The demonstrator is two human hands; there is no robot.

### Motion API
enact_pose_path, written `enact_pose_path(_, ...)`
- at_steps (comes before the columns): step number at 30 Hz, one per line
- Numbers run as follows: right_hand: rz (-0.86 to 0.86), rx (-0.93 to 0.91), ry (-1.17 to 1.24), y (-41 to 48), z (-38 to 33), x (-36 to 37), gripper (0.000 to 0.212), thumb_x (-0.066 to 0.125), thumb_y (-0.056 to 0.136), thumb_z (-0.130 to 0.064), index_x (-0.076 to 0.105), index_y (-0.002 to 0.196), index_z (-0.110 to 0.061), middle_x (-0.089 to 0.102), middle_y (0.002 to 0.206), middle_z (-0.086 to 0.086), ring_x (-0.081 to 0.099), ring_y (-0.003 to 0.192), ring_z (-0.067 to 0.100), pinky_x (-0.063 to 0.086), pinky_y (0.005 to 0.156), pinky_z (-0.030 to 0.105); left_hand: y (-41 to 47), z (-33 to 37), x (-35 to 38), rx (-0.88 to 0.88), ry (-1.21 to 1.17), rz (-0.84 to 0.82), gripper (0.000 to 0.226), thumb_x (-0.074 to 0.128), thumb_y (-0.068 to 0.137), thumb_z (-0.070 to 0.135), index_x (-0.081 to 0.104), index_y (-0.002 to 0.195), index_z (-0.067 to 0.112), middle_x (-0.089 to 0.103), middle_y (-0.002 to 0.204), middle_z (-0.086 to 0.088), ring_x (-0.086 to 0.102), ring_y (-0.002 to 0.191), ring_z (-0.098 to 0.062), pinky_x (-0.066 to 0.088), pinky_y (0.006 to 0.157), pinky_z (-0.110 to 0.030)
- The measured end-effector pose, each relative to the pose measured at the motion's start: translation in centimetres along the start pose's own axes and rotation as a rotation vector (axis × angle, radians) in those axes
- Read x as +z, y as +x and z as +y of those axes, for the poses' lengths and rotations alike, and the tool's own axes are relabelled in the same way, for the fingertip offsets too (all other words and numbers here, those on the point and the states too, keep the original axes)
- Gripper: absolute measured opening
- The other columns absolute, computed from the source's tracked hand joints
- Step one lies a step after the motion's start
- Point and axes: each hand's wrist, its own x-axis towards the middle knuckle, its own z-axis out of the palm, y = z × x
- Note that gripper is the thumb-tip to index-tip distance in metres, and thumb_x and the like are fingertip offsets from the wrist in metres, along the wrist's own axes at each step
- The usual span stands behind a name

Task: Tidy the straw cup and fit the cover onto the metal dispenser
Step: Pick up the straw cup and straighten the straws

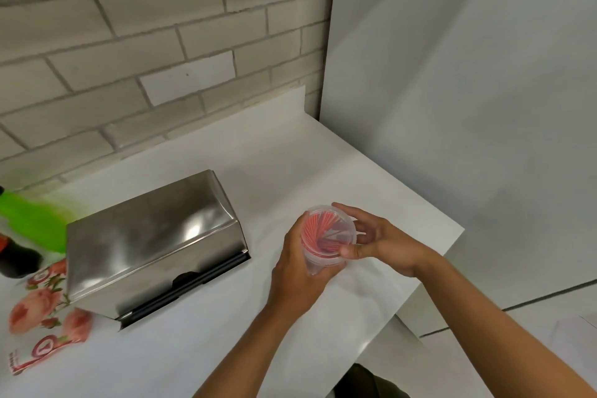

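A clear plastic cup full of red straws is held over the white counter, right of centre. My left hand wraps around its left side and bottom. My right hand grips its rim from the right, thumb near the front edge and fingers over the far edge. The metal dispenser, a shiny steel box with a dark slot along its front, stands on the counter to the left of the cup, apart from both hands.
A green bottle and a dark bottle stand at the far left. A rose-printed packet lies before them. A brick wall runs behind; a white panel rises at right. The counter edge drops off at right.
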Motion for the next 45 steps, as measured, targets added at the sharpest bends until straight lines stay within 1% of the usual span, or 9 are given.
enact_pose_path(5, -0.067, 0.002, 0.002, 3.1, -0.8, -2.0, 0.083, 0.093, 0.083, -0.024, 0.052, 0.151, -0.047, 0.067, 0.142, -0.003, 0.064, 0.131, 0.021, 0.057, 0.104, 0.04, 2.7, -0.4, 0.5, -0.031, -0.009, 0.041, 0.103, 0.092, 0.069, 0.066, 0.032, 0.152, 0.055, 0.054, 0.147, 0.029, 0.061, 0.127, 0.001, 0.052, 0.09, -0.008)
enact_pose_path(9, -0.134, 0.006, 0.003, 6.4, -1.6, -3.9, 0.083, 0.091, 0.085, -0.021, 0.05, 0.153, -0.045, 0.066, 0.143, -0.001, 0.063, 0.133, 0.021, 0.055, 0.108, 0.044, 5.4, -0.4, 0.9, -0.059, 0.0, 0.104, 0.104, 0.092, 0.068, 0.066, 0.032, 0.152, 0.053, 0.054, 0.148, 0.027, 0.062, 0.127, -0.001, 0.059, 0.096, -0.03)
enact_pose_path(12, -0.19, 0.009, -0.016, 9.1, -2.6, -5.4, 0.084, 0.089, 0.087, -0.018, 0.047, 0.156, -0.043, 0.067, 0.143, -0.001, 0.062, 0.134, 0.02, 0.054, 0.108, 0.044, 7.5, -0.4, 1.3, -0.075, 0.008, 0.15, 0.102, 0.091, 0.069, 0.067, 0.031, 0.151, 0.056, 0.053, 0.147, 0.028, 0.061, 0.127, 0.0, 0.06, 0.097, -0.038)
enact_pose_path(23, -0.306, 0.015, -0.003, 18.4, -5.6, -9.5, 0.082, 0.086, 0.086, -0.019, 0.049, 0.157, -0.036, 0.069, 0.14, 0.004, 0.068, 0.126, 0.018, 0.057, 0.103, 0.038, 15.1, -1.3, 2.6, -0.141, 0.04, 0.356, 0.11, 0.089, 0.07, 0.068, 0.022, 0.156, 0.057, 0.047, 0.153, 0.026, 0.057, 0.134, -0.002, 0.056, 0.106, -0.041)
enact_pose_path(28, -0.296, -0.031, 0.011, 22.3, -6.4, -9.9, 0.063, 0.079, 0.094, -0.007, 0.059, 0.147, -0.032, 0.074, 0.133, -0.001, 0.069, 0.125, 0.019, 0.057, 0.105, 0.042, 18.4, -0.8, 2.5, -0.169, 0.071, 0.443, 0.103, 0.085, 0.068, 0.074, 0.018, 0.146, 0.07, 0.05, 0.152, 0.02, 0.059, 0.132, -0.011, 0.056, 0.106, -0.04)
enact_pose_path(32, -0.281, -0.059, 0.017, 25.1, -7.2, -9.9, 0.058, 0.076, 0.096, -0.008, 0.059, 0.149, -0.027, 0.071, 0.136, 0.005, 0.069, 0.125, 0.023, 0.056, 0.106, 0.045, 21.3, -1.0, 2.0, -0.215, 0.134, 0.493, 0.104, 0.087, 0.075, 0.062, 0.024, 0.156, 0.046, 0.051, 0.153, 0.012, 0.06, 0.132, -0.019, 0.056, 0.106, -0.042)
enact_pose_path(36, -0.243, -0.052, 0.029, 27.7, -7.6, -10.0, 0.055, 0.074, 0.099, -0.01, 0.058, 0.149, -0.025, 0.071, 0.135, 0.007, 0.069, 0.124, 0.026, 0.056, 0.105, 0.045, 23.6, -1.3, 1.5, -0.232, 0.148, 0.518, 0.101, 0.087, 0.078, 0.057, 0.023, 0.156, 0.046, 0.05, 0.154, 0.011, 0.059, 0.133, -0.02, 0.055, 0.107, -0.038)
enact_pose_path(41, -0.191, -0.053, 0.031, 30.2, -8.2, -9.9, 0.049, 0.072, 0.101, -0.011, 0.061, 0.147, -0.024, 0.075, 0.128, 0.004, 0.073, 0.117, 0.024, 0.061, 0.096, 0.038, 25.7, -1.6, 0.9, -0.205, 0.096, 0.537, 0.102, 0.088, 0.079, 0.049, 0.025, 0.158, 0.043, 0.052, 0.152, 0.011, 0.061, 0.131, -0.018, 0.058, 0.103, -0.046)
enact_pose_path(45, -0.162, -0.048, 0.014, 31.7, -8.8, -9.7, 0.048, 0.07, 0.102, -0.01, 0.061, 0.147, -0.022, 0.077, 0.124, 0.002, 0.074, 0.114, 0.023, 0.059, 0.101, 0.043, 27.0, -1.8, 0.5, -0.188, 0.1, 0.544, 0.1, 0.087, 0.082, 0.049, 0.025, 0.159, 0.04, 0.052, 0.152, 0.01, 0.061, 0.132, -0.016, 0.058, 0.103, -0.046)
